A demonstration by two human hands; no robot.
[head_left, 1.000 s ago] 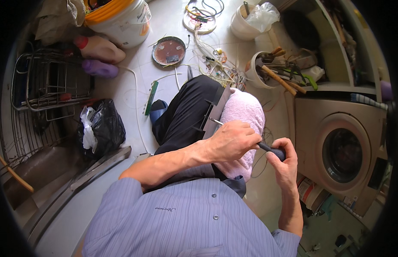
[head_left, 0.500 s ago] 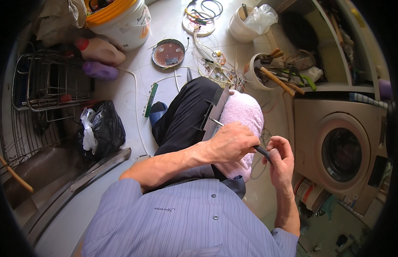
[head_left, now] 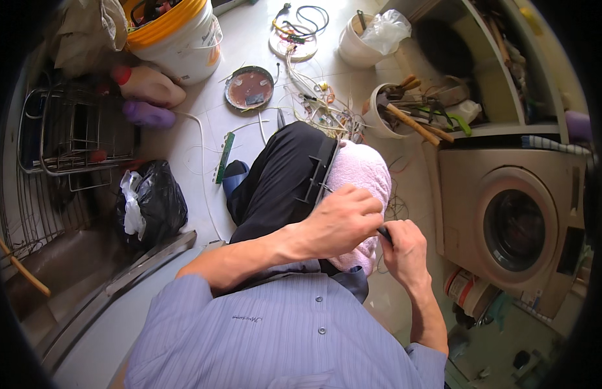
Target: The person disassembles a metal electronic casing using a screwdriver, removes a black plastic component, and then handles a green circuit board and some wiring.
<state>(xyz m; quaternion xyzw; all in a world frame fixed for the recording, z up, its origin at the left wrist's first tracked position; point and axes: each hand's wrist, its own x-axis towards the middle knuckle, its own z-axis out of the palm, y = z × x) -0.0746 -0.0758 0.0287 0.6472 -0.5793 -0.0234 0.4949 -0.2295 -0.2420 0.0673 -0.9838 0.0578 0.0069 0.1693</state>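
Observation:
I sit with a pink cloth (head_left: 364, 170) over my dark-trousered lap and a long black plastic part (head_left: 318, 170) lying along it. My left hand (head_left: 343, 223) reaches across, its fingers curled shut around the thin metal shaft of a dark-handled screwdriver (head_left: 384, 233), whose tip (head_left: 327, 188) pokes out by the black part. Pressed against the left hand, my right hand (head_left: 405, 249) grips the handle, which is mostly hidden.
On the floor ahead are a tangle of wires (head_left: 314, 100), a round tin lid (head_left: 249, 87), a green strip (head_left: 224, 155), a yellow-rimmed bucket (head_left: 178, 35) and a pot of tools (head_left: 395, 110). A washing machine (head_left: 515, 227) stands right; a wire rack (head_left: 68, 129) and black bag (head_left: 152, 204) left.
My right hand has slid up the handle toward my left hand, so less of the dark handle shows. The left hand stays on the cloth.

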